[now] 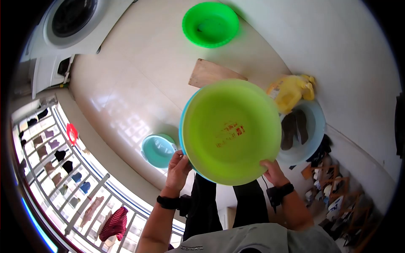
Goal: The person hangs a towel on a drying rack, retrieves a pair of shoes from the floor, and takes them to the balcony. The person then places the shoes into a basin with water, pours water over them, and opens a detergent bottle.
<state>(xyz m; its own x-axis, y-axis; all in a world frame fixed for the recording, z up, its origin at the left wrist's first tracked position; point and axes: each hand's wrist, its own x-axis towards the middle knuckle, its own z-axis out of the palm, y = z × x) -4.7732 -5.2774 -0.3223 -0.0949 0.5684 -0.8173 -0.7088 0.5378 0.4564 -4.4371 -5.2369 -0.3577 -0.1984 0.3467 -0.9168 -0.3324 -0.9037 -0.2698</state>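
Note:
A large yellow-green basin (230,130) with worn red print on its bottom is held up in front of my body. A blue rim shows along its left side, from a second basin stacked under it. My left hand (179,169) grips the rims at the lower left, fingers closed. At the lower right my right hand (273,172) pinches the green rim, thumb on the inside. The underside of the stack is hidden.
A green basin (210,24), a wooden board (202,74) and a teal basin (158,150) are on the floor. At right are a yellow bag (291,90), a pale blue basin (314,139) with dark insoles and a shoe rack (333,185). A washing machine (99,19) stands upper left.

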